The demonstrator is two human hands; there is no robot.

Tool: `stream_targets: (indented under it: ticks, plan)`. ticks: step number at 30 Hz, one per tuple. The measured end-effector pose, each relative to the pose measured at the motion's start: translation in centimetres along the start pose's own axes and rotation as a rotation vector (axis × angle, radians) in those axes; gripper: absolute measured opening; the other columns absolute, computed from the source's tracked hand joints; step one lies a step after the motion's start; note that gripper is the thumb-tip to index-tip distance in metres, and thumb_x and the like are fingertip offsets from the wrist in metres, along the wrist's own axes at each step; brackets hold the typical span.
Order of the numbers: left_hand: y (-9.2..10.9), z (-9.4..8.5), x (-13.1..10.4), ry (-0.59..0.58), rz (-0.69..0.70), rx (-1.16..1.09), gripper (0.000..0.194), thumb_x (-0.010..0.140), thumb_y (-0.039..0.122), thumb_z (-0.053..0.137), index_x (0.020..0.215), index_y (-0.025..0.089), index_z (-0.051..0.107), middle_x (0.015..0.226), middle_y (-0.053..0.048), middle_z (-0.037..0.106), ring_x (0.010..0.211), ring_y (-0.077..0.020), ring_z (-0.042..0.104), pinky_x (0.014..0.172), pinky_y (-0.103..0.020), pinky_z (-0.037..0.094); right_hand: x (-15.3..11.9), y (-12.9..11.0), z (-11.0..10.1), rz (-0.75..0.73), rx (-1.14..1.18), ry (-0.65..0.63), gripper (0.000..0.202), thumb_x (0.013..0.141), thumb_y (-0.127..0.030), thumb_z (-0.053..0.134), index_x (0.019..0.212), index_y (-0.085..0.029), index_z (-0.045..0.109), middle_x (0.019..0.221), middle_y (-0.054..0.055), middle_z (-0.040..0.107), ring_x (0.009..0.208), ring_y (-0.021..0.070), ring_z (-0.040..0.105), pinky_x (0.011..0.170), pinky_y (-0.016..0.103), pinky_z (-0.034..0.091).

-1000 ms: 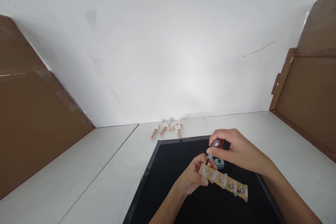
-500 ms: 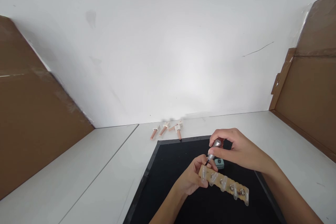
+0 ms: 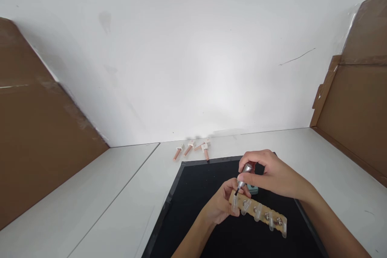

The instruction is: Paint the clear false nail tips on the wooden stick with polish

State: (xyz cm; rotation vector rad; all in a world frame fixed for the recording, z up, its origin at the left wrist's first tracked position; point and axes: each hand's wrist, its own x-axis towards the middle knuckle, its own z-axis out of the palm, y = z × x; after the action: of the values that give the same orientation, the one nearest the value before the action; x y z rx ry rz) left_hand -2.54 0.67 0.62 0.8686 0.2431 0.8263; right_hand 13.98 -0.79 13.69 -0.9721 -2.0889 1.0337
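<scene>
My left hand [image 3: 224, 202] is closed on the left end of a tan wooden strip [image 3: 261, 210], which slants down to the right. Along the strip sit several clear nail tips [image 3: 257, 212] and round metal pieces [image 3: 267, 215]. Between the fingertips of my right hand [image 3: 263, 173] is a nail polish brush [image 3: 244, 175] with a silver cap. Its dark bristles point down at the leftmost nail tip [image 3: 235, 202], at or just above its upper end. A small teal object [image 3: 253, 190] lies behind the strip, partly hidden by my right hand.
Both hands are over a black mat [image 3: 193, 193] on a white table [image 3: 117, 197]. Several pinkish tubes with white square ends [image 3: 188, 150] lie beyond the mat's far edge. Cardboard panels [image 3: 39, 129] stand at left and right, with a white wall [image 3: 181, 56] behind.
My right hand has moved slightly left and down, bringing the brush tip from above the strip's end to the leftmost nail tip. My left hand and the strip have hardly moved.
</scene>
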Motion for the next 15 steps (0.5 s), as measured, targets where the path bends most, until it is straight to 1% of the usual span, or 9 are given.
stream_targets:
  ticks: [4,9,12,15]
  plan:
    - [0.01,0.07,0.06,-0.013,0.016,-0.003,0.038,0.038,0.012,0.084,0.068,0.015,0.060,0.077,0.000,0.068,0.066,-0.0086,0.060,0.059,-0.018,0.044,0.03,-0.03,-0.04,0.016,-0.024,0.035,0.017,0.085,-0.033,0.056,0.075,-0.019,0.058,0.069,0.000,0.060,0.057,0.0120,0.054,0.043,0.019,0.037]
    - [-0.03,0.06,0.06,-0.004,0.004,-0.003,0.039,0.038,0.011,0.084,0.069,0.015,0.061,0.077,0.000,0.068,0.066,-0.0081,0.060,0.059,-0.018,0.045,-0.01,-0.04,0.05,0.009,-0.010,0.009,0.016,0.084,-0.032,0.058,0.074,-0.019,0.058,0.070,0.000,0.060,0.059,0.0128,0.055,0.044,0.019,0.038]
    - [-0.08,0.00,0.01,-0.007,0.011,0.005,0.039,0.038,0.011,0.084,0.069,0.016,0.061,0.077,0.000,0.068,0.066,-0.0082,0.060,0.059,-0.018,0.044,-0.07,-0.01,0.17,0.011,-0.018,0.032,0.017,0.085,-0.033,0.055,0.075,-0.019,0.058,0.070,0.000,0.061,0.058,0.0126,0.055,0.044,0.020,0.038]
    - [-0.13,-0.12,0.00,-0.006,0.011,0.013,0.038,0.039,0.011,0.084,0.068,0.016,0.060,0.077,0.000,0.067,0.065,-0.0084,0.060,0.059,-0.019,0.044,-0.10,0.02,0.18,0.006,-0.019,0.022,0.015,0.084,-0.032,0.057,0.076,-0.020,0.058,0.070,0.000,0.060,0.059,0.0127,0.055,0.044,0.020,0.038]
